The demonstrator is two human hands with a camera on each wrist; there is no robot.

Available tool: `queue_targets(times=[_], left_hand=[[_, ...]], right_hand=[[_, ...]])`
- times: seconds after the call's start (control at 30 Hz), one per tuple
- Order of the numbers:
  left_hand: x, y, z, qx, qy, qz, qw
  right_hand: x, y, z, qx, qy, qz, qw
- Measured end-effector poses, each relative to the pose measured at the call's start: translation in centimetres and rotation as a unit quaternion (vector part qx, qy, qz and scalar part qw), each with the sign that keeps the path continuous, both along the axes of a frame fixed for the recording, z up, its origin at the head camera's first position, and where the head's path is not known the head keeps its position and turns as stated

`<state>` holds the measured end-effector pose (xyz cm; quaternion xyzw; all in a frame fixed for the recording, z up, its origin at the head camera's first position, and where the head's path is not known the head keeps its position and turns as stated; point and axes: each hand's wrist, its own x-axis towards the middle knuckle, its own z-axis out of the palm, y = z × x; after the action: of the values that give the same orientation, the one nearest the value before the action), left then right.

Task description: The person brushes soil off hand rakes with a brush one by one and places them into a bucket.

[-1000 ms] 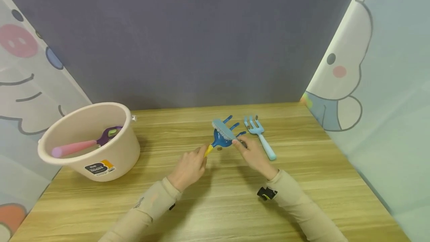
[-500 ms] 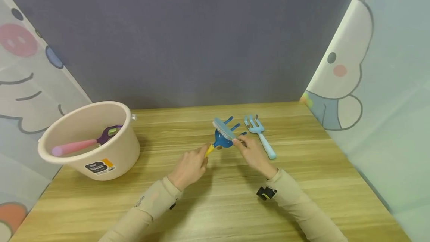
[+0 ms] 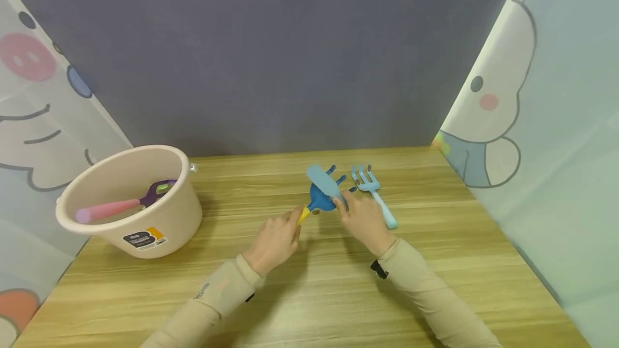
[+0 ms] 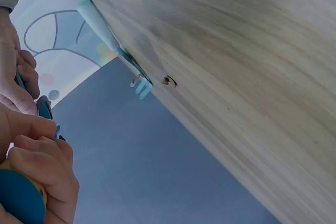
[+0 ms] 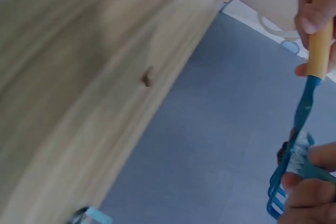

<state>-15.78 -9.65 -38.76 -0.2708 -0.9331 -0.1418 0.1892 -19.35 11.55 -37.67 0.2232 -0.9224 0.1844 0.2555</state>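
My left hand [image 3: 273, 243] grips the yellow handle of a blue toy hand rake [image 3: 319, 198], which is held above the table with its prongs pointing away. In my right hand [image 3: 365, 222] is a light blue scrubbing brush [image 3: 323, 180], pinched at its handle end. The brush lies across the rake's head, its flat back facing up in the head view. Seen from the right wrist, its white bristles [image 5: 298, 153] are right against the rake's head, close to a dark brown bit [image 5: 282, 153]. Part of the rake's prongs is hidden behind the brush.
A light blue toy fork [image 3: 386, 212] lies on the wooden table [image 3: 309, 310] right of my hands, brown bits among its prongs. Another brown bit [image 3: 316, 212] is below the rake. At left stands a cream bucket [image 3: 181, 224] holding a pink-handled purple tool [image 3: 108, 210].
My right hand has turned over, and the brush has tilted from showing its bristle edge to showing its flat back. My left hand and the rake stay nearly in place.
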Motion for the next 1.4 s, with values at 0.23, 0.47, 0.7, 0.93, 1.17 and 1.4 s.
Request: queue_targets(times=[0.23, 0.47, 0.7, 0.93, 1.17, 1.4], left_hand=[[0.3, -0.2, -0.2, -0.020, 0.010, 0.015, 0.9996], [0.1, -0.5, -1.2, -0.054, 0.033, 0.029, 0.9976], [-0.2, -0.8, -1.3, -0.057, 0.022, 0.051, 0.9968], [-0.3, -1.1, -1.6, -0.047, 0.006, 0.048, 0.9977], [-0.5, -1.5, -1.9, -0.026, -0.009, 0.041, 0.9988], [-1.2, -2.2, -1.6, 0.014, -0.067, 0.051, 0.9964]], right_hand=[[0.5, -0.2, 0.4, 0.016, -0.057, 0.031, 0.9978], [0.6, 0.2, 0.0, -0.030, -0.160, 0.047, 0.9855], [0.4, 0.6, 0.3, -0.146, -0.283, 0.048, 0.9469], [0.1, 0.5, 0.0, -0.176, -0.259, 0.025, 0.9495], [0.0, 0.6, -0.1, -0.186, -0.234, 0.025, 0.9541], [-0.1, 0.9, -0.3, -0.245, -0.232, 0.049, 0.9402]])
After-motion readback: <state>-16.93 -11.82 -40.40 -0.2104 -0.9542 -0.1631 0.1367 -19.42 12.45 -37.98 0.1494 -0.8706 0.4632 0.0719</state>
